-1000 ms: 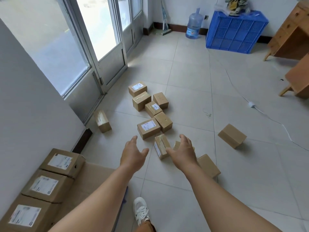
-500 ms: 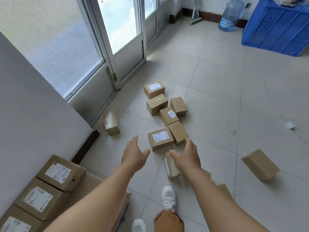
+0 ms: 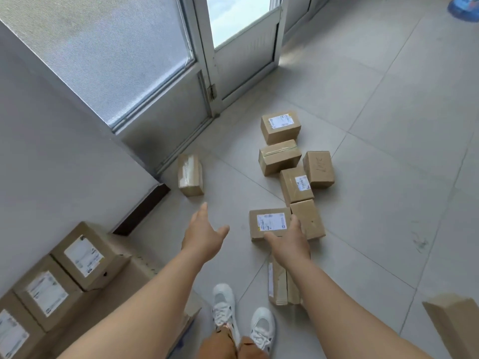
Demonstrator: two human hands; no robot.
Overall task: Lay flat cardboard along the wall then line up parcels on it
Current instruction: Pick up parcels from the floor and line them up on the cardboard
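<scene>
Flat cardboard (image 3: 134,265) lies along the wall at lower left, with three labelled parcels (image 3: 85,255) lined up on it. Several brown parcels lie scattered on the tiled floor. The nearest labelled parcel (image 3: 268,222) sits just beyond my right hand (image 3: 290,242), whose spread fingers reach its near edge and right side. My left hand (image 3: 203,231) hovers open to the left of that parcel, holding nothing. A plain parcel (image 3: 308,218) touches the labelled one on the right. Another parcel (image 3: 278,283) lies under my right forearm.
A lone parcel (image 3: 190,174) lies by the door frame (image 3: 207,92). More parcels (image 3: 280,126) cluster farther out. One parcel (image 3: 456,322) sits at lower right. My white shoes (image 3: 224,304) stand on the tiles beside the cardboard's edge.
I have stepped forward and leaned down, so the parcels look nearer. Both hands have advanced; my right hand has passed the upright parcel and reached the labelled one.
</scene>
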